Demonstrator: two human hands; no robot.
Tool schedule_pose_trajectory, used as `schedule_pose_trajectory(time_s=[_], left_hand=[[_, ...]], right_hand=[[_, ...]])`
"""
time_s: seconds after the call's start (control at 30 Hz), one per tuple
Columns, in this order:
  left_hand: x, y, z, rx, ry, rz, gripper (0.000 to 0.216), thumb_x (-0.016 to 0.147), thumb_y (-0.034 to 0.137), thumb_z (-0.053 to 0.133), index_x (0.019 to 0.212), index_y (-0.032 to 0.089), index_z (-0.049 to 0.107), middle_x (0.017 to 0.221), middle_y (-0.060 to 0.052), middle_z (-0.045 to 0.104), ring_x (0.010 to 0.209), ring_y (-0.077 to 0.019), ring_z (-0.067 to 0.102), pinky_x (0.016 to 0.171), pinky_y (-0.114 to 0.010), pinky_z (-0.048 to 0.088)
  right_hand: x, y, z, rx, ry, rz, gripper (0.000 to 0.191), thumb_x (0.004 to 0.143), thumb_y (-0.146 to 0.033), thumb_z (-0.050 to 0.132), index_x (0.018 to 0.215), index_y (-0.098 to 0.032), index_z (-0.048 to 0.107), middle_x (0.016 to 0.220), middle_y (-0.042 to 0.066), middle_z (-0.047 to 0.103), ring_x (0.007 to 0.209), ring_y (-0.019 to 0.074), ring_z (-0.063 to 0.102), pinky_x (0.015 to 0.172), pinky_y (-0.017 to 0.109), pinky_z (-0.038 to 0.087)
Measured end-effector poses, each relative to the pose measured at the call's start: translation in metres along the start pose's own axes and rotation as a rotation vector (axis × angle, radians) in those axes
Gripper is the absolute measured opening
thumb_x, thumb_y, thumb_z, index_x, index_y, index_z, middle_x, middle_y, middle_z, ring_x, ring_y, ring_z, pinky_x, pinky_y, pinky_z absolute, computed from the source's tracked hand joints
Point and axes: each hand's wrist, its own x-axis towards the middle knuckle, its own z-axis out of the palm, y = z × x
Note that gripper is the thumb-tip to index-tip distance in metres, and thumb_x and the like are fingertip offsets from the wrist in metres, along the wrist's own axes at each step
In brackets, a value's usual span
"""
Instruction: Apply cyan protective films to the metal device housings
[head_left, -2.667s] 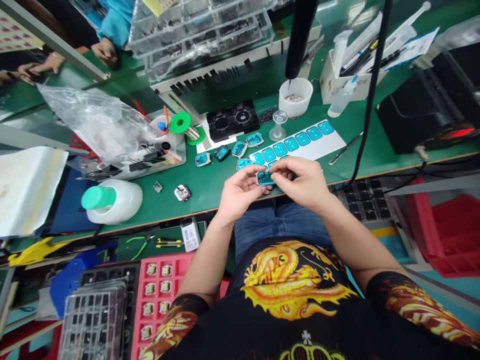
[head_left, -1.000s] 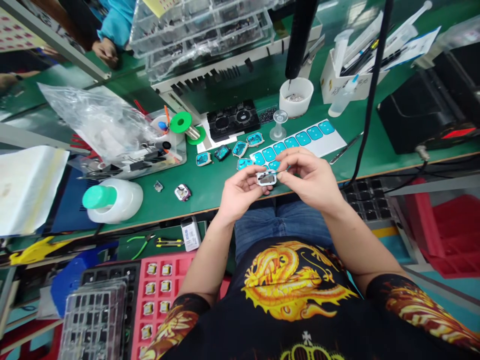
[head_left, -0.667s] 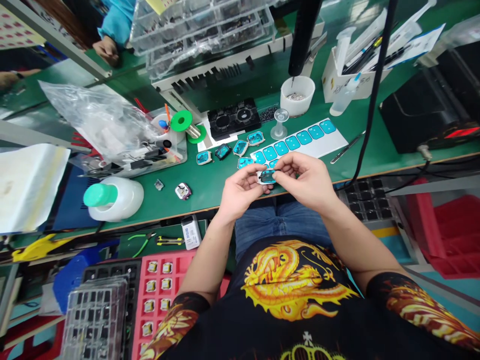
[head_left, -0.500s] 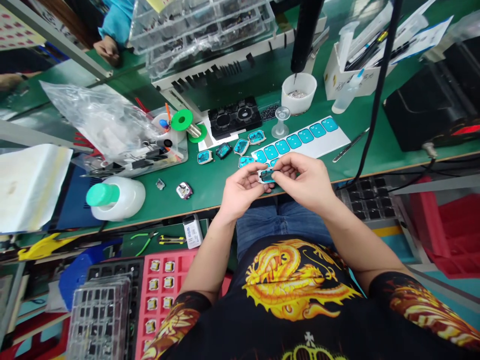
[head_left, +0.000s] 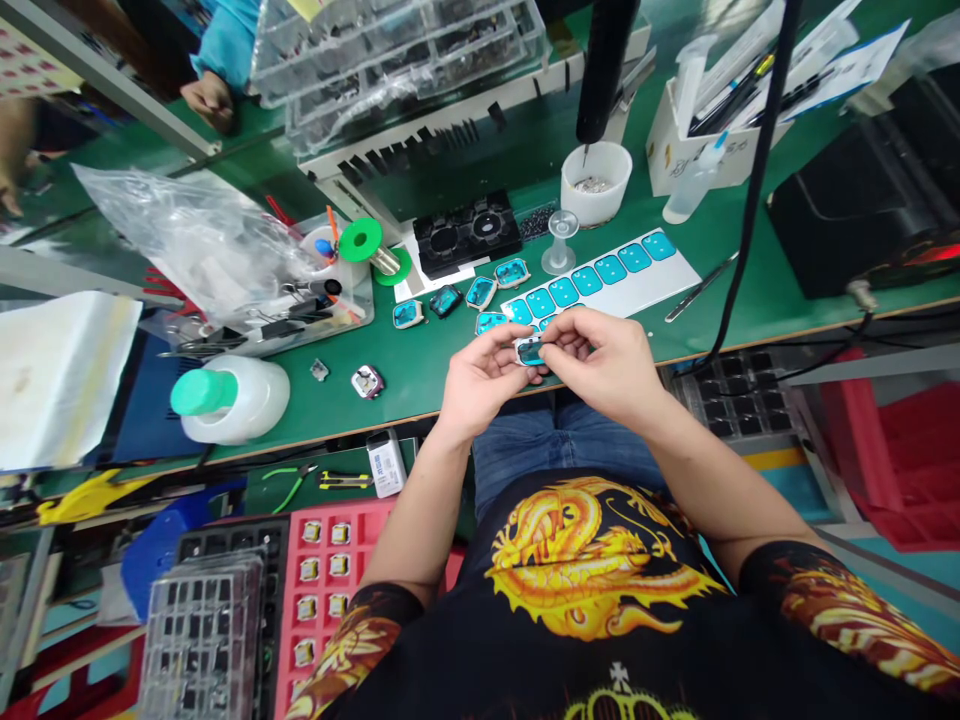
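A: How are the hands placed?
B: They're together above the near edge of the bench (head_left: 420, 390). The left hand (head_left: 480, 385) is clamped on the left end of a small case (head_left: 529, 352), and the right hand (head_left: 611, 368) pinches its right end between thumb and fingers.
A: Anything new about the case?
B: Yes. One second earlier its grey inside is on view within a white rim; now a blue face covers most of that, and the right thumb sits closer in.
A: And around them?
B: Same layout as before. Five blue-faced cases (head_left: 481, 292) lie loosely grouped, farther off and mostly to the left. A white sheet (head_left: 667, 283) of blue stickers (head_left: 586, 280) runs toward the far right, its near end partly hidden by the hands. A clear spool (head_left: 560, 245) stands upright beside its far edge, and tweezers (head_left: 701, 286) lie to its right.
A: Farther out?
B: A green-capped bottle (head_left: 251, 400) stands well left. At far left, a co-worker's hand (head_left: 210, 98) hasn't moved noticeably.
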Motion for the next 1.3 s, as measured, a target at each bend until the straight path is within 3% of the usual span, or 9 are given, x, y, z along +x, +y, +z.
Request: schedule_pose_trajectory(time_s=[1.3], left_hand=[[-0.0011,-0.0015,-0.0015,0.029,-0.006,-0.005,0.049,0.078,0.025,0.099,0.122,0.023,0.08,0.095,-0.002,0.081,0.081,-0.0157,0.08,0.082,-0.031,0.07]], right_hand=[[-0.0024,0.0025,0.0006,-0.041,-0.022,-0.015,0.007,0.087,-0.017,0.072,0.088,-0.023,0.076,0.076,-0.003,0.074,0.063,0.0116,0.06,0.067,0.028,0.052]])
